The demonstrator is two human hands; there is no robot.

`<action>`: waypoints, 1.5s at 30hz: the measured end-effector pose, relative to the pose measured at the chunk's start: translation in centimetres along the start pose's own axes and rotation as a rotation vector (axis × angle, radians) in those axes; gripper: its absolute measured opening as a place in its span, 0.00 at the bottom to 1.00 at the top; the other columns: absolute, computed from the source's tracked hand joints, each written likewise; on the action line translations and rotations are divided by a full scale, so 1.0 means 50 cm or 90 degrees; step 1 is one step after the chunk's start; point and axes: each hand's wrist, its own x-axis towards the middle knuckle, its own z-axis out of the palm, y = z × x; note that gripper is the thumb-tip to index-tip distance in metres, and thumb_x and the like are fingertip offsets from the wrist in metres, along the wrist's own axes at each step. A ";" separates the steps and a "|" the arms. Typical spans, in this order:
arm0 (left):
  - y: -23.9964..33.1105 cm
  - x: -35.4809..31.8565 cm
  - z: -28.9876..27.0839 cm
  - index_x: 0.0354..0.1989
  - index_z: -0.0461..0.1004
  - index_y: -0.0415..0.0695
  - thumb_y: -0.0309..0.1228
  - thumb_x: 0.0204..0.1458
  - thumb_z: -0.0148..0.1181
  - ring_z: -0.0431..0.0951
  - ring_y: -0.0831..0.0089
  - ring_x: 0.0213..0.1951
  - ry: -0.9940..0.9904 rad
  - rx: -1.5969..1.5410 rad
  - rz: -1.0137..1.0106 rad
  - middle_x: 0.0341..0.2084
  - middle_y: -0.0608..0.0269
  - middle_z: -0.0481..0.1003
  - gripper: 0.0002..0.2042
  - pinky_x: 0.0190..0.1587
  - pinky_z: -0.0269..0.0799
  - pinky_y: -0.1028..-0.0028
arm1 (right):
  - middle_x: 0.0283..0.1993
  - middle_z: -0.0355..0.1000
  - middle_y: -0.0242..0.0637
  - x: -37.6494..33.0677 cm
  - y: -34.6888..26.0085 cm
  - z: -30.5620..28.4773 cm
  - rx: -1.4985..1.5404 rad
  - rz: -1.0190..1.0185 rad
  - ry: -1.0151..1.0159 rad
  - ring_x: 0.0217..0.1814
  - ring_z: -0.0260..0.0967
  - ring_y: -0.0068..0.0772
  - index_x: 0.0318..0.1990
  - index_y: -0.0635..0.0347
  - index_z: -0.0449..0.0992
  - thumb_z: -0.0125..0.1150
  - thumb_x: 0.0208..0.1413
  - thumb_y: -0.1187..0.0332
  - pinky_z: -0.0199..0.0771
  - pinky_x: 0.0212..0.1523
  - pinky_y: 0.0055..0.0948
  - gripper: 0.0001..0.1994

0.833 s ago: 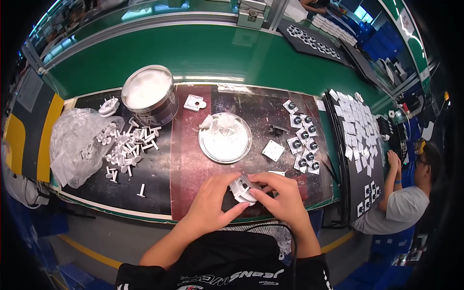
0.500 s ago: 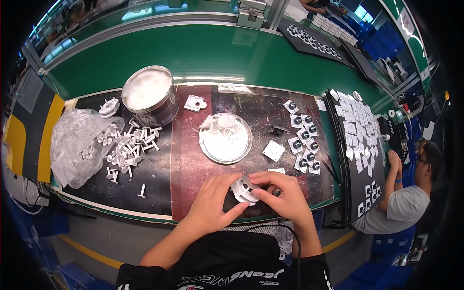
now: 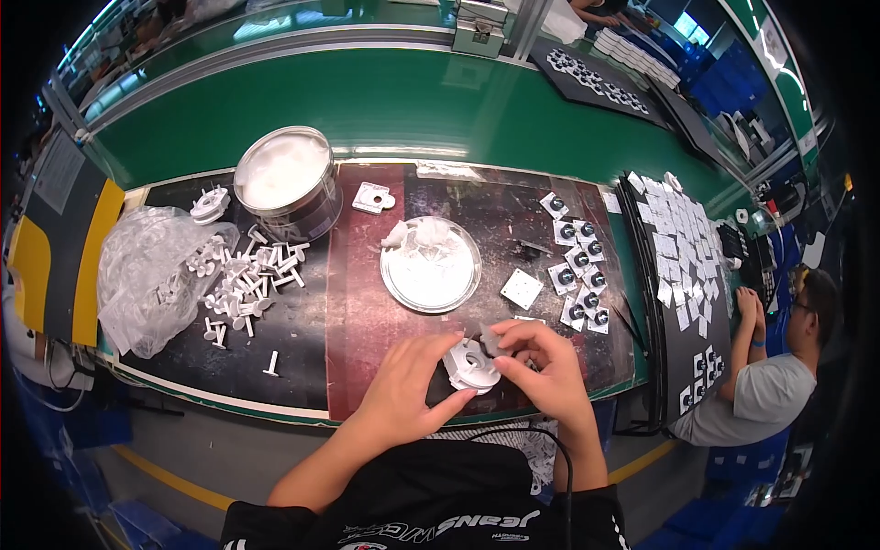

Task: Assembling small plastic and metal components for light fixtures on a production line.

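While half curled, the left hand (image 3: 399, 383) holds a white part (image 3: 465, 370).

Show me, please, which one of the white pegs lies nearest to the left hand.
It is the lone white peg, lying by itself on the near side of the peg pile. The others lie farther from the left hand.

The shirt (image 3: 412, 477) is black with white letters (image 3: 477, 521) on the front. Its black sleeves (image 3: 289, 520) have white marks (image 3: 235, 544) outside. A thin dark cord (image 3: 569, 477) loops down. Both hands (image 3: 399, 387) are bare.
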 end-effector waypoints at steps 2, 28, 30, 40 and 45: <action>-0.001 -0.001 0.001 0.66 0.67 0.40 0.38 0.50 0.74 0.75 0.48 0.55 0.000 -0.004 0.001 0.56 0.47 0.75 0.35 0.61 0.68 0.55 | 0.60 0.76 0.50 -0.006 0.014 -0.002 0.120 -0.026 0.043 0.47 0.77 0.24 0.49 0.66 0.73 0.65 0.62 0.81 0.76 0.41 0.23 0.11; 0.006 0.009 0.004 0.67 0.69 0.44 0.44 0.43 0.80 0.73 0.51 0.59 -0.040 0.077 0.000 0.58 0.53 0.75 0.41 0.63 0.65 0.54 | 0.61 0.73 0.60 -0.002 0.035 0.006 0.664 0.107 -0.142 0.54 0.77 0.44 0.60 0.61 0.63 0.50 0.75 0.60 0.79 0.54 0.39 0.16; 0.003 0.007 0.007 0.67 0.69 0.44 0.44 0.43 0.80 0.73 0.51 0.59 -0.044 0.090 0.001 0.57 0.53 0.76 0.41 0.63 0.65 0.54 | 0.61 0.73 0.60 -0.003 0.035 0.004 0.659 0.104 -0.142 0.55 0.77 0.46 0.60 0.62 0.63 0.50 0.75 0.60 0.79 0.55 0.39 0.17; 0.002 0.003 0.007 0.69 0.66 0.42 0.42 0.45 0.77 0.71 0.52 0.59 -0.065 0.100 -0.002 0.58 0.54 0.74 0.42 0.64 0.64 0.54 | 0.59 0.79 0.43 -0.022 0.008 -0.004 -0.001 -0.097 0.023 0.57 0.76 0.34 0.49 0.62 0.82 0.76 0.52 0.74 0.77 0.54 0.34 0.16; -0.003 0.000 0.009 0.70 0.65 0.42 0.41 0.45 0.77 0.71 0.52 0.59 -0.064 0.094 -0.011 0.58 0.54 0.74 0.42 0.64 0.64 0.55 | 0.56 0.80 0.39 -0.002 -0.052 0.000 -0.350 -0.293 -0.013 0.54 0.76 0.45 0.46 0.57 0.85 0.77 0.48 0.72 0.76 0.54 0.38 0.16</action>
